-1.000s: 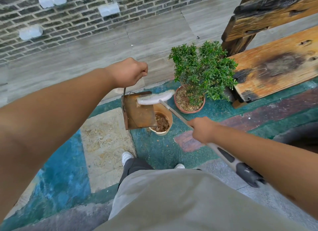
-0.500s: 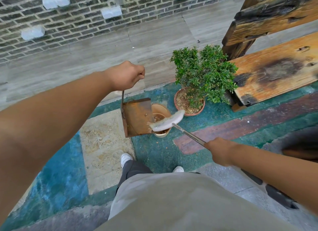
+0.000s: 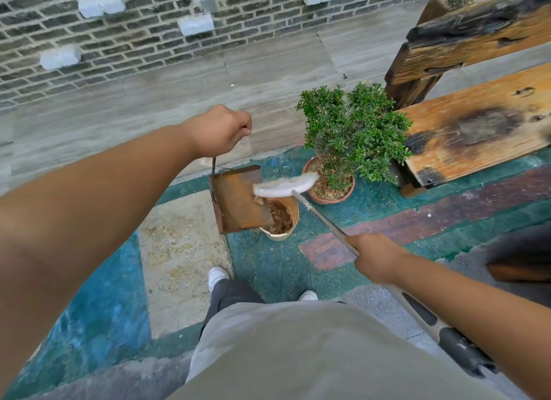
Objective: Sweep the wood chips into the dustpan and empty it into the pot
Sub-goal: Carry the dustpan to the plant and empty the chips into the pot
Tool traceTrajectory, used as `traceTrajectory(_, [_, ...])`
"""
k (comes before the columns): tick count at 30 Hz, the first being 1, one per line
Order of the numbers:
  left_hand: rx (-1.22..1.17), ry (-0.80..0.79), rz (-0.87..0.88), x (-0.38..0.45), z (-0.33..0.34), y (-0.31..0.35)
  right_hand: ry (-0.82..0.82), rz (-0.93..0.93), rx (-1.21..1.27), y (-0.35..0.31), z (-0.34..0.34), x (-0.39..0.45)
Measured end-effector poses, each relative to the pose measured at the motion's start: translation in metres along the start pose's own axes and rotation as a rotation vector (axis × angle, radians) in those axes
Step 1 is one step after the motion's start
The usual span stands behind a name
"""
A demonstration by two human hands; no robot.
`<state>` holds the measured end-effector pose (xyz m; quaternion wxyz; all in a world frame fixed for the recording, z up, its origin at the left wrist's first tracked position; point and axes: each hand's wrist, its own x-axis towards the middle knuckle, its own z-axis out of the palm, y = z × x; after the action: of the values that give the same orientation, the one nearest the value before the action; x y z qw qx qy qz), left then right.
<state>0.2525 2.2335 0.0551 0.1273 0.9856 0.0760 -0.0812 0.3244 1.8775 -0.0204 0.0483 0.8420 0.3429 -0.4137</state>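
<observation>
My left hand (image 3: 220, 130) is shut on the thin metal handle of a rusty dustpan (image 3: 238, 201), which hangs tilted with its lip over a tan pot (image 3: 283, 231). Brown wood chips (image 3: 280, 216) fill the pot, and a few sit at the pan's lower edge. My right hand (image 3: 376, 256) grips the metal shaft of a broom, whose white brush head (image 3: 285, 185) lies across the upper right of the pan.
A small green bush in a terracotta pot (image 3: 331, 195) stands just right of the tan pot. A weathered wooden bench (image 3: 477, 125) is at the right. A brick wall (image 3: 149, 27) runs along the back. My white shoes (image 3: 217, 275) stand on painted ground below the pan.
The brush head has gone from low at the pot's rim back up to the upper part of the pan. The dustpan stays tilted over the pot.
</observation>
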Motion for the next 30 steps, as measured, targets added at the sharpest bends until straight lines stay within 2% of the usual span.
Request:
traceTrajectory(3, [-0.005,-0.012,0.02,0.004,0.003,0.006,0.016,-0.02,0.013,-0.019,0.001,0.011])
traceTrajectory(7, [-0.002,-0.02,0.028,0.008,0.006,0.01,-0.017,-0.019,-0.09,-0.036,0.008,0.022])
traceTrajectory(13, [0.006,-0.025,-0.009,0.006,0.004,0.0,-0.042,0.094,-0.157,-0.009,0.017,0.011])
traceTrajectory(19, [0.01,0.005,-0.054,0.002,0.002,-0.007,-0.058,0.13,-0.074,0.01,0.018,0.006])
traceTrajectory(25, [0.001,0.04,-0.061,-0.004,-0.008,-0.01,-0.055,0.081,-0.01,0.0,0.019,0.01])
traceTrajectory(30, [-0.018,0.059,-0.052,-0.003,-0.01,-0.003,-0.045,0.123,-0.044,-0.011,0.02,0.014])
